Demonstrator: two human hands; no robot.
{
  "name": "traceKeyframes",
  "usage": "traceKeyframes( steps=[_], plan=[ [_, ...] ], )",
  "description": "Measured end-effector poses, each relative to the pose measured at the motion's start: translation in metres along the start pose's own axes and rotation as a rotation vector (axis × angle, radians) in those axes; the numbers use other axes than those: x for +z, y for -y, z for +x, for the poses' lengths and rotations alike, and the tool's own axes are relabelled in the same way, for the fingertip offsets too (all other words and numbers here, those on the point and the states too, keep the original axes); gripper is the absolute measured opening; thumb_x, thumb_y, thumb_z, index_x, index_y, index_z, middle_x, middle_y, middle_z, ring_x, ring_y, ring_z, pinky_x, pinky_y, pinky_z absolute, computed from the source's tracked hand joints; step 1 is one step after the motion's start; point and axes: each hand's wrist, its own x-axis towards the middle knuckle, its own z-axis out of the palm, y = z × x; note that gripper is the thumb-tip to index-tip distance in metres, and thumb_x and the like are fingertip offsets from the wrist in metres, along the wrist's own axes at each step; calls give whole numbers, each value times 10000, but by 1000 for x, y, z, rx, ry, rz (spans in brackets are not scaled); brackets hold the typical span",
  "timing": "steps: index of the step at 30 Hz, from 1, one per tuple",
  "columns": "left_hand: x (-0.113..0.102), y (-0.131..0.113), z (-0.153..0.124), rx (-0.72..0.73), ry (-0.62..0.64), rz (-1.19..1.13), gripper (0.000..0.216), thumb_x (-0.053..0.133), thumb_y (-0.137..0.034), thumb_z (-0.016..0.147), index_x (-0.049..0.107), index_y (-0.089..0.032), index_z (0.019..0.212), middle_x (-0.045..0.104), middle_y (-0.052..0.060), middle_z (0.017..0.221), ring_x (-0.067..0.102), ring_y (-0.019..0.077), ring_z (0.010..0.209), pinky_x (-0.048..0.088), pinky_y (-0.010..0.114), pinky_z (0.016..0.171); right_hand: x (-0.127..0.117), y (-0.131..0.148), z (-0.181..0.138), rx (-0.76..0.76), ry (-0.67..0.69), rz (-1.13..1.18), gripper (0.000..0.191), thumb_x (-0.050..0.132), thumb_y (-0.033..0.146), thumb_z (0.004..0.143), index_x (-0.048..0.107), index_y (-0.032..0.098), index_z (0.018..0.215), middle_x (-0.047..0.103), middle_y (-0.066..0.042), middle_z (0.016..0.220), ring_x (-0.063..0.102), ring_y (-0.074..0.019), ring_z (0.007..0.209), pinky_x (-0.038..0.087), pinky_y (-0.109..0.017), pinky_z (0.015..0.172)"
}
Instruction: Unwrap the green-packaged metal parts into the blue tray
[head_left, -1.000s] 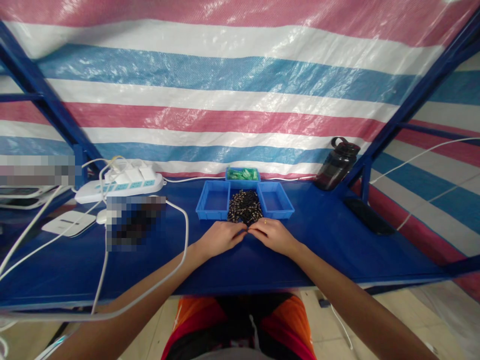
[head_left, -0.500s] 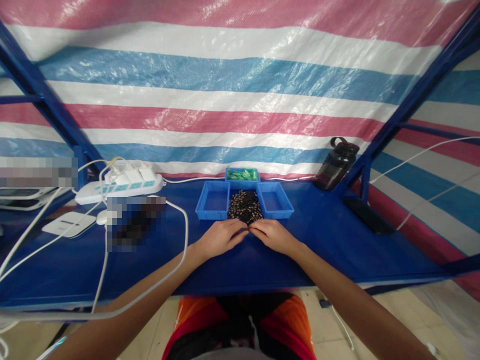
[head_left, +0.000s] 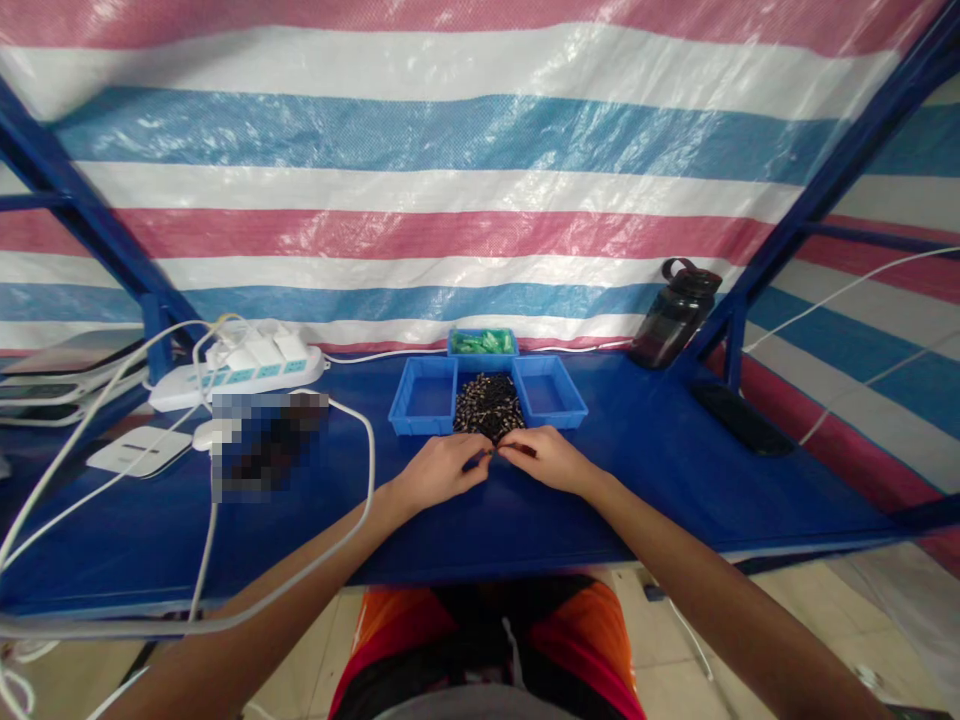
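A heap of small black pieces with light metallic parts lies on the blue table. At its near edge my left hand and my right hand meet with fingertips pinched close together. Whatever sits between the fingertips is too small to make out. Blue plastic trays flank the heap: a left tray and a right tray, both with bare floors showing. Behind the heap, a third blue tray holds several green pieces.
Toward the back left lies a white power strip with plugs and looping white cables. A flat white device is near it. At the right stand a dark bottle and a black phone-like slab. Striped sheeting hangs behind.
The finger posture has shifted slightly: the left thumb and fingers now show a gap between them, with both hands' tips still together. The view has tilted a little.
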Motion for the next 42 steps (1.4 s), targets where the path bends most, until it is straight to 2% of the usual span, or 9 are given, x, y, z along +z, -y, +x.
traceKeyframes(
  steps=[2, 7, 12, 20, 23, 29, 34, 42],
  plan=[
    [2, 2, 0, -23, 38, 23, 140, 498, -236, 892, 605, -197, 974, 671, 3, 815, 636, 140, 754, 479, 221, 708, 1, 0, -1, 20, 3, 41, 204, 546, 339, 891, 659, 175, 934, 653, -2, 662, 582, -124, 579, 408, -213, 569],
    [5, 7, 1, 26, 21, 35, 188, 461, -275, 928, 614, -193, 999, 679, 34, 933, 635, 154, 873, 470, 235, 784, 2, 3, -2, 23, 1, 86, 208, 515, 332, 904, 659, 181, 909, 649, -1, 676, 591, -124, 610, 406, -216, 588],
    [2, 5, 2, 3, 63, 63, 200, 437, -289, 939, 599, -180, 980, 654, 37, 887, 620, 158, 834, 462, 243, 753, 2, 1, -1, 61, -25, 132, 183, 517, 306, 898, 643, 173, 897, 594, 26, 591, 548, -106, 541, 382, -205, 546],
    [-3, 3, 2, 6, 27, -55, 204, 412, -260, 952, 596, -184, 995, 619, 26, 860, 590, 135, 788, 450, 230, 721, 5, -4, -1, 48, 1, 76, 117, 568, 261, 859, 622, 170, 910, 558, 47, 569, 491, -88, 504, 343, -192, 519],
    [-2, 2, 2, 75, 35, -3, 232, 392, -272, 963, 603, -183, 1004, 612, 33, 873, 586, 134, 810, 451, 226, 723, 7, -5, -1, 31, 37, 46, 101, 585, 243, 845, 619, 169, 905, 575, 42, 584, 510, -88, 514, 344, -189, 525],
    [2, 1, 0, 276, 18, 311, 282, 350, -265, 970, 615, -168, 957, 601, 40, 797, 573, 139, 746, 436, 241, 660, 7, -4, -1, -13, 55, -13, 94, 590, 157, 810, 611, 164, 901, 607, 24, 618, 554, -102, 557, 367, -192, 562],
    [2, 4, -1, 186, -19, 319, 257, 367, -268, 959, 600, -171, 910, 605, 25, 773, 578, 143, 746, 425, 242, 646, 3, -1, -1, 12, 1, -24, 80, 586, 248, 845, 581, 180, 888, 575, 42, 594, 516, -96, 527, 338, -196, 536],
    [1, 4, 1, 97, 89, 350, 241, 349, -271, 970, 570, -179, 938, 613, 26, 829, 587, 156, 791, 425, 243, 651, 2, 3, -4, 34, -40, 113, 153, 549, 335, 883, 567, 185, 905, 570, 36, 629, 528, -102, 565, 377, -205, 561]
  ],
)
